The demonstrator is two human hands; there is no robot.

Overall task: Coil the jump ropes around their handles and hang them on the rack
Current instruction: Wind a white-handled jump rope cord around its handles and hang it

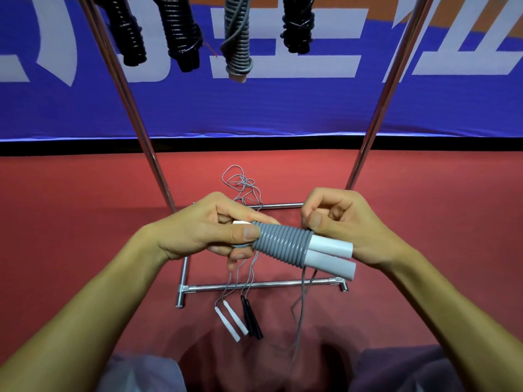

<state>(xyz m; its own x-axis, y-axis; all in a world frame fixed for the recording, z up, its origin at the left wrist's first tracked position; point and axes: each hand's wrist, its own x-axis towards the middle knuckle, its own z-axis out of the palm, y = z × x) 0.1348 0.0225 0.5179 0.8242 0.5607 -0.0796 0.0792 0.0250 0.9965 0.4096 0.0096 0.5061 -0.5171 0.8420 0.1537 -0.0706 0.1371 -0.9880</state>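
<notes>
My left hand grips one end of a pair of white handles held side by side, with grey rope coiled tightly round most of their length. My right hand pinches the rope at the last turn, beside the bare white handle ends. The loose grey tail hangs down from the coil toward my lap. Several coiled ropes hang from the rack above: three black bundles and one grey bundle.
The chrome rack stands on the red floor, its two uprights rising left and right of my hands. On the floor lie a white-handled rope and a black-handled rope with tangled grey cord. A blue banner runs behind.
</notes>
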